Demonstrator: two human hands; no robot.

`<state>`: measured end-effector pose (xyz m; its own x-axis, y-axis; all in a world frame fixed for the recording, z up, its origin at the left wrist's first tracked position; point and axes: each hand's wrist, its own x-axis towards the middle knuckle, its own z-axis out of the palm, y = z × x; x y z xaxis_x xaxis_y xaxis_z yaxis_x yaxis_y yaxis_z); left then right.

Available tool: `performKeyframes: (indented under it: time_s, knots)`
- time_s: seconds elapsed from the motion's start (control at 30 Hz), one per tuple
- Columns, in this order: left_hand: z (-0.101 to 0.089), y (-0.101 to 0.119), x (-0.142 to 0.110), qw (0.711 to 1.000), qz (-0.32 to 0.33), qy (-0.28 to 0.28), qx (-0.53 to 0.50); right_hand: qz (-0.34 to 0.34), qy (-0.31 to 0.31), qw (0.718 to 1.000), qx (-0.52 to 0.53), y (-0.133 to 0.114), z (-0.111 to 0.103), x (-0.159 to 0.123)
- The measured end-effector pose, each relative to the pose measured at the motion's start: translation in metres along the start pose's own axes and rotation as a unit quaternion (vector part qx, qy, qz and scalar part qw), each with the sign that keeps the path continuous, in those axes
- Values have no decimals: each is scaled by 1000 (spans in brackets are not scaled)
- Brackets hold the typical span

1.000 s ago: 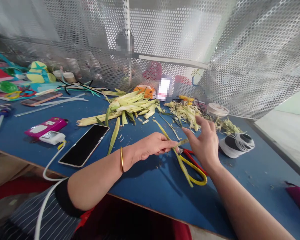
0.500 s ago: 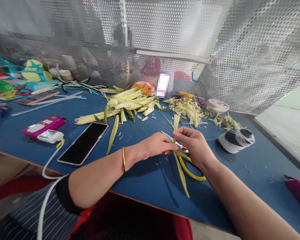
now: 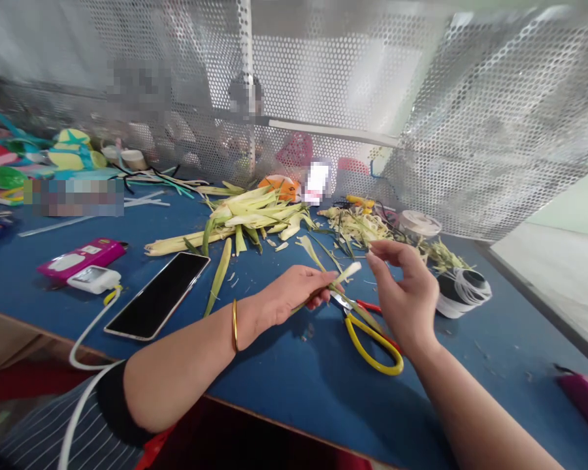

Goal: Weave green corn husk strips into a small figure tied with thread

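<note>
My left hand (image 3: 311,287) pinches crossed strips of corn husk (image 3: 347,273) between thumb and fingers, one with a pale tip pointing up right. A longer green strip stretches down right from that crossing, over the scissors. My right hand (image 3: 406,287) is apart from the husk, just right of it, with thumb and index fingertips together; what they hold, if anything, is too small to make out. Scissors (image 3: 373,346) with yellow and red handles lie on the table below the hands, blades partly hidden by the left hand and husk.
A corn husk pile (image 3: 255,212) and shredded husk (image 3: 357,225) lie at the back. A spool of white thread (image 3: 465,292) is at right. Left are a phone (image 3: 159,297), a magenta device (image 3: 83,260) and a white cable (image 3: 81,339). A perforated screen (image 3: 323,78) stands behind.
My right hand has let go of the husk and moved right and slightly up. My left hand has turned the husk so its pale tip leans right. The scissors show more fully.
</note>
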<state>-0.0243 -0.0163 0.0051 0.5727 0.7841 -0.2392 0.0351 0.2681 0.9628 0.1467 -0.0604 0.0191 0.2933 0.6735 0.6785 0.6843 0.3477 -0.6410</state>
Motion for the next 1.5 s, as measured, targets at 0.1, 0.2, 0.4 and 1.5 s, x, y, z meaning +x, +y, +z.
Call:
performKeyframes:
  time_s: [0.1, 0.2, 0.4, 1.5]
  knots:
    - [-6, 5, 2, 994, -4, 11, -108, -142, -24, 988, -56, -14, -7, -8]
    - [-8, 9, 2, 988, 36, 1, -150, -137, -154, 977, -50, -20, 1, -22]
    - [1, 6, 1, 982, 49, 39, -180, 122, -283, 951, 15, -6, 30, -35]
    - [-12, 11, 4, 986, 39, 21, -158, -224, -117, 945, -209, -7, 6, -17]
